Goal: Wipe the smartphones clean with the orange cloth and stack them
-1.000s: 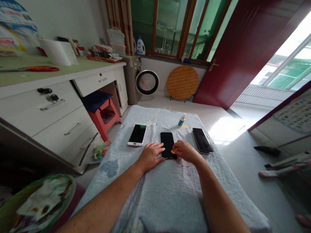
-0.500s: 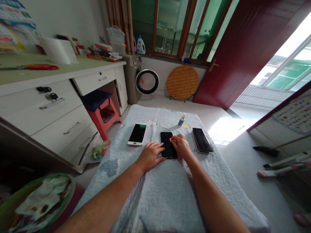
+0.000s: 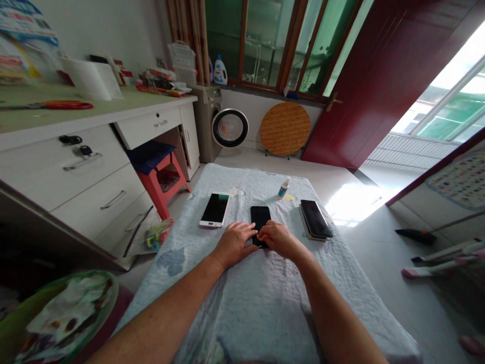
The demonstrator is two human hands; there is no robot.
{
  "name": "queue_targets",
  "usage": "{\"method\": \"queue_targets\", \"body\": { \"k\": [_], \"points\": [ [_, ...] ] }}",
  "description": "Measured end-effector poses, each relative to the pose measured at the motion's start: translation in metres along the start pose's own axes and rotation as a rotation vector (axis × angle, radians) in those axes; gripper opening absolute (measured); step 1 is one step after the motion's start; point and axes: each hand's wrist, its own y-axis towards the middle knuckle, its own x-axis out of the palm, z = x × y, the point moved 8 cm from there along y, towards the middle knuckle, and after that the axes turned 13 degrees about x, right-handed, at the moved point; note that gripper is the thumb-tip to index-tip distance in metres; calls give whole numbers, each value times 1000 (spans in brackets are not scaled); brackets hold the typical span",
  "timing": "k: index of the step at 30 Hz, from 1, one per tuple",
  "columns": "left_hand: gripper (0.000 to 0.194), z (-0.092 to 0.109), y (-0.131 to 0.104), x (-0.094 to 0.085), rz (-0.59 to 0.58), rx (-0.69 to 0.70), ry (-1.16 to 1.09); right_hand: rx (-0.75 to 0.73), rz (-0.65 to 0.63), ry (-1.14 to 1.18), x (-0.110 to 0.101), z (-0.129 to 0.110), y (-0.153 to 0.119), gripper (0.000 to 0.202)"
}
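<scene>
A black phone (image 3: pixel 260 214) lies screen up at the middle of the cloth-covered table. Against its left edge rests my left hand (image 3: pixel 236 243), fingers spread and fingertips touching the phone. My right hand (image 3: pixel 278 238) is closed over the phone's lower part, pinching a small orange thing (image 3: pixel 261 236) against the screen; most of that thing is hidden by the fingers. A white-framed phone (image 3: pixel 214 209) lies to the left. On the right, another dark phone (image 3: pixel 316 219) sits on top of a light flat object. Beyond the middle phone stands a small spray bottle (image 3: pixel 282 188).
The pale blue cloth (image 3: pixel 261 303) covers the table. A red stool (image 3: pixel 164 177) and a white drawer desk (image 3: pixel 91 172) are at the left, with a basket of crumpled paper (image 3: pixel 113 293) at the lower left. Behind are a washing machine (image 3: pixel 206 121) and a round wooden board (image 3: pixel 285 128).
My right hand has moved down and slightly left across the phone with the orange thing, from its upper right side to its lower part. My left hand has stayed in place.
</scene>
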Motion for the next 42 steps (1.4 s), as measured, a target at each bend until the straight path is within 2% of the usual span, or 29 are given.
{"method": "queue_targets", "body": {
  "k": [4,7,13,17,20,29,37,42],
  "points": [
    [44,-1,0,0,-7,-13,-8,5,-84,7,-3,2,-4,26],
    [44,-1,0,0,-6,-15,-14,59,-76,12,-10,15,-4,25],
    [42,0,0,-2,-1,-6,-15,191,166,8,-21,44,7,24],
    [42,0,0,-2,6,1,-10,269,316,20,-19,52,18,25],
    [43,0,0,-2,4,2,-8,317,364,20,-17,53,24,24],
    [36,1,0,-1,10,11,-5,358,298,-11,-15,56,19,21],
    [32,0,1,0,10,-15,10,363,94,-5,-21,42,-7,17],
    [33,0,0,1,10,-23,8,367,72,-12,-20,37,-24,18]
  ]
}}
